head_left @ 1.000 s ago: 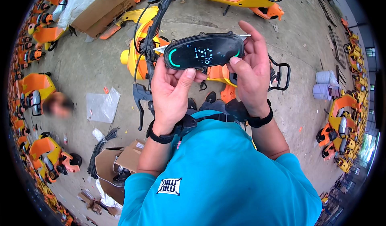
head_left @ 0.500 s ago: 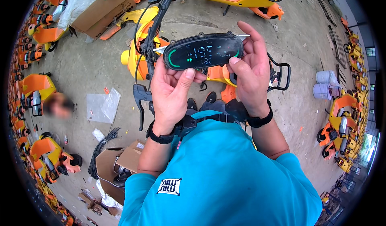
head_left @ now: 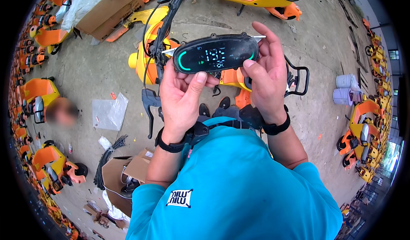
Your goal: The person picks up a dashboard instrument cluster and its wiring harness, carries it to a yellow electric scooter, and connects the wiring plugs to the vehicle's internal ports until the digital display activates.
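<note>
Between my two hands is a black oval dashboard display (head_left: 226, 54), its screen lit with pale digits and green arcs. My left hand (head_left: 183, 94) grips its lower left end, thumb on the front edge. At the right end, my right hand (head_left: 267, 75) holds it with the thumb on the face and the fingers stretched up behind. White tabs stick out at both ends of the display. Behind it, partly hidden, stands a yellow and orange scooter (head_left: 151, 47) with a black handlebar (head_left: 171, 15) and a brake lever (head_left: 149, 107).
A large cardboard box (head_left: 104, 15) with plastic wrap lies at the far left. An open carton (head_left: 113, 180) and a bundle of black cables (head_left: 104, 159) are at the near left. White buckets (head_left: 344, 94) stand on the right. Rows of scooters (head_left: 363, 124) line both sides.
The lit pattern on the display looks different, with its digits and green arcs brighter. Both hands keep their hold almost without moving.
</note>
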### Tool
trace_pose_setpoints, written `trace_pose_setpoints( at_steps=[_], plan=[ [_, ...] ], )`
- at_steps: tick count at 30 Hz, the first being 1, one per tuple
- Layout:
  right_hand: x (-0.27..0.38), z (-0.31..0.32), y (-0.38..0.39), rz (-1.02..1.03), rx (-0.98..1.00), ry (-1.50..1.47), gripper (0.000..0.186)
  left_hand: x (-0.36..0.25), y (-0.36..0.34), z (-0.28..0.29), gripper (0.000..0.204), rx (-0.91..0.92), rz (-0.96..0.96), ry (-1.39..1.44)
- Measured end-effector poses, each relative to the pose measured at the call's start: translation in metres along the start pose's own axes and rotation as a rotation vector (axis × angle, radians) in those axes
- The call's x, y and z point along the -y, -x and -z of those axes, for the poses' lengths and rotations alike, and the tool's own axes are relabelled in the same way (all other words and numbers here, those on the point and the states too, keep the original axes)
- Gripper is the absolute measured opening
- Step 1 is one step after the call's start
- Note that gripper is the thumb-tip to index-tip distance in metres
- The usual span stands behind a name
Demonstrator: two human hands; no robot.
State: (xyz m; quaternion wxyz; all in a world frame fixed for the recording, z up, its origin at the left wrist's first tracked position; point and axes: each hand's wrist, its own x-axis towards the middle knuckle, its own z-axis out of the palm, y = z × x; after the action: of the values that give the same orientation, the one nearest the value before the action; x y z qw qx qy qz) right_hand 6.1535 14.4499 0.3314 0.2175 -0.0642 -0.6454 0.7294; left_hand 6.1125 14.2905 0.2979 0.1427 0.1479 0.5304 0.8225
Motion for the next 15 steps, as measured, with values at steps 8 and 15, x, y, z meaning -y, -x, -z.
trace_pose_setpoints(
  at_steps=[8,15],
  plan=[
    [0.0007,-0.0008,-0.0015,0.005,-0.002,-0.003,0.067,0.0016,-0.0014,0.0001,0.032,-0.002,0.002,0.010],
    [0.0015,0.0000,-0.0022,-0.011,0.000,0.005,0.068,0.0010,-0.0019,-0.0020,0.031,-0.009,0.016,0.017]
  ],
)
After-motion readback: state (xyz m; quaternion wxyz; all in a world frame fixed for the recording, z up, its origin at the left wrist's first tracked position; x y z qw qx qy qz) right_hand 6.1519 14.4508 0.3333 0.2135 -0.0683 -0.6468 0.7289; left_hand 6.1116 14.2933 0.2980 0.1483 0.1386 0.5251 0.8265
